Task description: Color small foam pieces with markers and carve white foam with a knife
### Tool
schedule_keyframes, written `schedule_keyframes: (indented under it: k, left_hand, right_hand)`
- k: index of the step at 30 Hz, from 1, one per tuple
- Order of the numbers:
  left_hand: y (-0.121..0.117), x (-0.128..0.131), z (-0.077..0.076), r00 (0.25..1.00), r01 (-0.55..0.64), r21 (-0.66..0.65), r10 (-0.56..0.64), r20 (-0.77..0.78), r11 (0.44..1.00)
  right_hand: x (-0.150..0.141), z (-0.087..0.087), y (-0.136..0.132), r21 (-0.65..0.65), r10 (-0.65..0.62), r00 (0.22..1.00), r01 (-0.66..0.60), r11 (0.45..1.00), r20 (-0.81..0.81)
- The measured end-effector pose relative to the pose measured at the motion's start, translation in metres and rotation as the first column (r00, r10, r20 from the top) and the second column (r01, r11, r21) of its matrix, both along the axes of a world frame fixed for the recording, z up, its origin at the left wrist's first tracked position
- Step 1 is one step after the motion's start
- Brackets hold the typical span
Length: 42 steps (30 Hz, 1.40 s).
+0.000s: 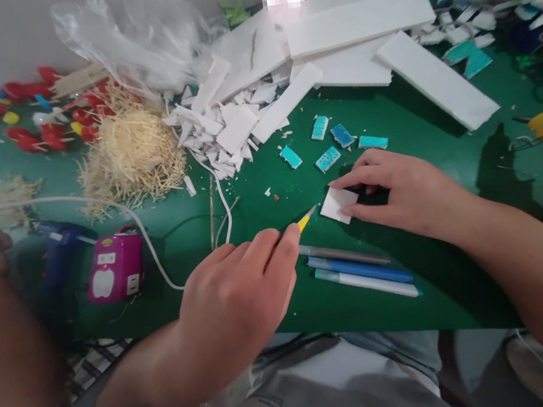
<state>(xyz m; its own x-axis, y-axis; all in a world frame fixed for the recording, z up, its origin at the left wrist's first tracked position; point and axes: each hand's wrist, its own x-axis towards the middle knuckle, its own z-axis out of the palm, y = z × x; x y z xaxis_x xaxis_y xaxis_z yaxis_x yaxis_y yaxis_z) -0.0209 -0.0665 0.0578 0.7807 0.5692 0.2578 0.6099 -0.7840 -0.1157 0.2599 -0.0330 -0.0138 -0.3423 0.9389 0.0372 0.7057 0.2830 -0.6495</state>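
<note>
The white foam-board square [338, 204] lies flat on the green table [338, 315], just in front of the yellow craft knife [305, 220] and below a loose group of small blue-coloured pieces [328, 158]. The right hand [403, 188] pinches it at its right side, the thumb on the near part and a fingertip at the far corner, leaving the left side uncovered. The left hand [243, 288] is closed around the craft knife, most of the handle hidden in the fist; the blade points toward the square, and whether it touches cannot be told. The square looks very light and fairly stiff, yet probably soft enough to dent under a hard thumb and brittle along its edges, judging by the heap of white scraps [235, 128] beyond. Being so light, it would likely skid or turn on the smooth tabletop if held at one corner only, so a broad, gentle press near the right edge seems best, with fingers clear of the blade's side. The knife looks slim and rigid, and calls for a hold well back from its sharp tip.
</note>
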Motion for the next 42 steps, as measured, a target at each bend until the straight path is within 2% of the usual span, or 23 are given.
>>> schedule_keyframes:
  k: [5,13,21,27,42]
  left_hand:
    - [0.003,0.002,0.001,0.996,-0.085,0.062,0.084,0.008,0.994]
    - [0.007,0.004,-0.002,0.995,-0.075,0.097,0.068,0.073,0.992]
    - [0.006,0.004,-0.007,0.993,-0.038,0.022,0.035,0.109,0.999]
    - [0.005,0.008,-0.013,0.993,0.008,-0.027,-0.005,0.119,1.000]
    - [0.009,0.012,-0.025,0.991,0.028,-0.020,-0.025,0.128,0.999]
  right_hand:
    - [0.002,0.004,-0.002,0.007,0.023,0.999,-0.023,1.000,-0.026]
    - [0.002,0.001,-0.001,0.052,0.047,0.998,-0.049,0.997,0.031]
    - [-0.003,0.002,-0.003,0.080,-0.042,0.997,0.037,0.996,0.061]
    - [0.000,-0.001,-0.003,0.132,0.026,0.997,-0.036,0.991,0.071]
    - [-0.001,-0.005,-0.002,0.167,0.026,0.997,-0.037,0.985,0.067]
